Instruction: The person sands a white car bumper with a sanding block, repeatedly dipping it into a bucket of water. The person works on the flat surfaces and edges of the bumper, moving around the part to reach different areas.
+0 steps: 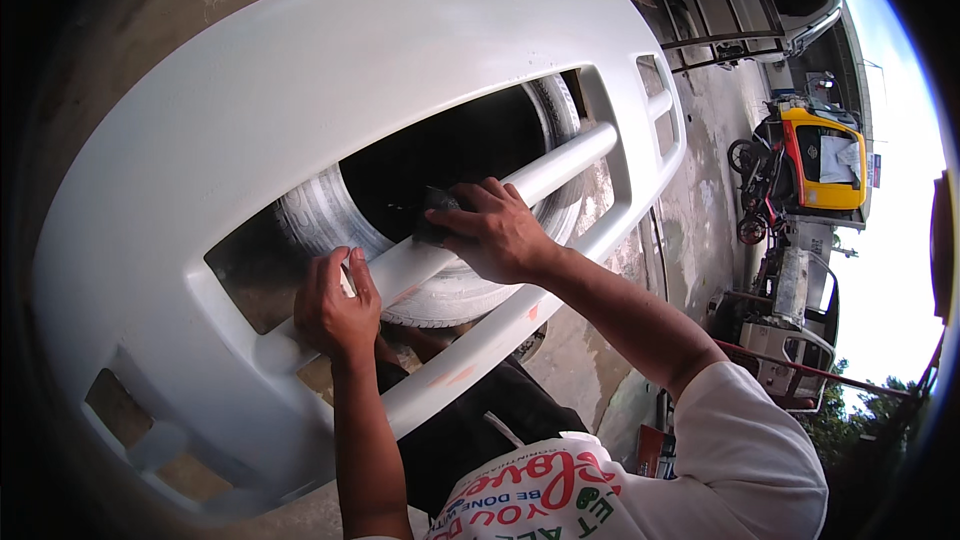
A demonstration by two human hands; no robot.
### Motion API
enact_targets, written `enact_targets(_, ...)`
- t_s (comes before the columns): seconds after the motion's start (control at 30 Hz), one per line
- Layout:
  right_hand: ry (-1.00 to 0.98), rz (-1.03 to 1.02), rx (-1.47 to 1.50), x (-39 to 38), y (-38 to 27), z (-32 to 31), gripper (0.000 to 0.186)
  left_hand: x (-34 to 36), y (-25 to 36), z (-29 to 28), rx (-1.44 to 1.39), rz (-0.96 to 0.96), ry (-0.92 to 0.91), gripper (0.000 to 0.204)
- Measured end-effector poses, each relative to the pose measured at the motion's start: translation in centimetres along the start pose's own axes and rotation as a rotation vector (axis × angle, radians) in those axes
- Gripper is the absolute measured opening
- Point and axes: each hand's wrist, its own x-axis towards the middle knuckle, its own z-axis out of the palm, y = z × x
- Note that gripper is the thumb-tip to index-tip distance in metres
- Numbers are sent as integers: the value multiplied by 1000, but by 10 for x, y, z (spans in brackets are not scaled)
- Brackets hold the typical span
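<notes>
A pale grey-white car bumper [400, 60] lies tilted before me, with a crossbar [565, 155] running through its large opening. My right hand [500, 235] presses a small dark piece of sandpaper [437, 212] onto the middle of that crossbar, fingers bent over it. Lower left on the same bar rests my left hand [338, 305]; its fingers are loosely curved, the thumb stands apart, and it holds nothing. Pinkish patches show on the bar between the hands and on the lower rail [450, 377]. What the left palm touches is hidden.
Beneath the bumper is a tire [420, 302] with whitish dust on it. Off to the right are a motorcycle [757, 180], a yellow vehicle cab [830, 155] and a stripped white cab [790, 350]. A metal frame [725, 40] stands at the far right on concrete floor.
</notes>
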Motion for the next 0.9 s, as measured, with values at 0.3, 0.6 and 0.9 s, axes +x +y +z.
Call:
enact_targets(0.3,-79,-15,-41,15,37,-7,36,1,2,7,-19,16,-7,14)
enact_targets(0.6,-22,-59,-73,20,47,-8,36,2,4,0,-34,9,-8,11)
enact_targets(0.9,-123,73,-93,20,81,-17,33,8,8,12,-34,2,1,12)
